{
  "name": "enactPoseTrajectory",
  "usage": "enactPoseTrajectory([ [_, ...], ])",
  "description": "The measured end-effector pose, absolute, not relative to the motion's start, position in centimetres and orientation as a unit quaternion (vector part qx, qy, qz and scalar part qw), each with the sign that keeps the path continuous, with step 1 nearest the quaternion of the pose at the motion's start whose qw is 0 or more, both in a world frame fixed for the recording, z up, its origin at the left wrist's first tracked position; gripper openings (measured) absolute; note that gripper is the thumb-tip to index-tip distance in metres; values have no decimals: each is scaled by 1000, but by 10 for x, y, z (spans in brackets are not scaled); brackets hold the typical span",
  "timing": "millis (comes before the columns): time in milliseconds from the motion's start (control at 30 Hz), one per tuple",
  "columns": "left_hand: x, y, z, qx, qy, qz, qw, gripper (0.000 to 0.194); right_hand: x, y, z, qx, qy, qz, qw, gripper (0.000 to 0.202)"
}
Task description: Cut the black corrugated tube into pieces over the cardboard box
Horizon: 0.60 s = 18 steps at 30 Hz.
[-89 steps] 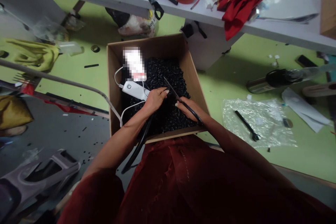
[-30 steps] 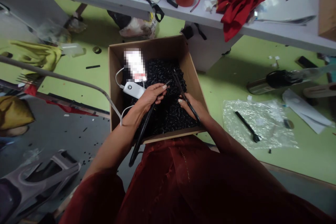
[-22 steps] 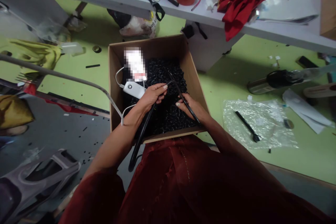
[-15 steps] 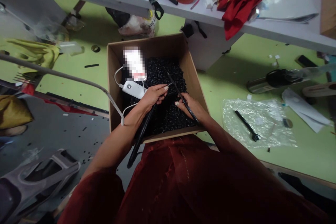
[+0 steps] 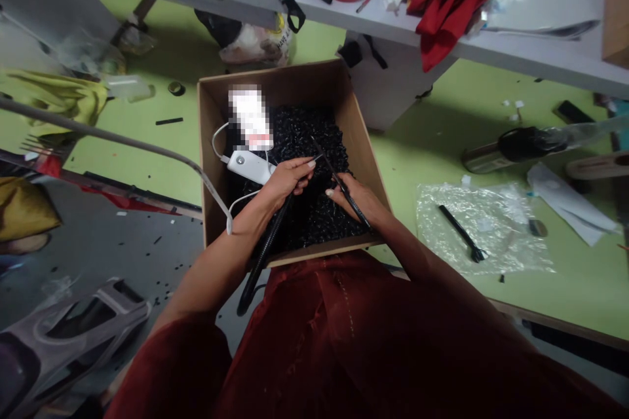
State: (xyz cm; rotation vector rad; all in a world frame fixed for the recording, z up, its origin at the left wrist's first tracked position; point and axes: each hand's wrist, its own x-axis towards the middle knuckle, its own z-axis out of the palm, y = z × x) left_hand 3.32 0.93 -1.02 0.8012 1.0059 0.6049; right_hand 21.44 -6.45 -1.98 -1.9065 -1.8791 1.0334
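My left hand [image 5: 289,178] is closed on a thin black strip whose end pokes out past the fingertips. Below the wrist, a thick black ribbed cord bundle [image 5: 263,255] runs down over the near edge of the cardboard box [image 5: 364,137]. My right hand [image 5: 356,196] is closed around a long, slim, dark pointed tool [image 5: 351,201], whose exact kind I cannot make out. Its tip side crosses close to the strip's end; whether they touch is unclear. Small shiny black pieces [image 5: 307,124] fill the box beneath both hands.
Inside the box, a lit phone [image 5: 250,116] and a white power bank [image 5: 248,167] are joined by a cable. A bent metal bar [image 5: 147,147] reaches in from the left. On the right lie a plastic bag [image 5: 511,236], a black rod [image 5: 459,230] and a flask [image 5: 491,152].
The view has shifted very slightly. Both hands keep nearly the same place and hold, with the tool still crossing near the strip's end.
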Motion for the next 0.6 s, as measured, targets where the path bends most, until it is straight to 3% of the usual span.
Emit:
enactPoseTrajectory([
  [367, 32, 9, -13, 389, 458, 261, 755, 14, 216, -63, -16, -663, -657, 342, 109, 32],
  [600, 33, 9, -17, 369, 458, 246, 770, 18, 218, -62, -22, -668, -664, 320, 102, 25],
])
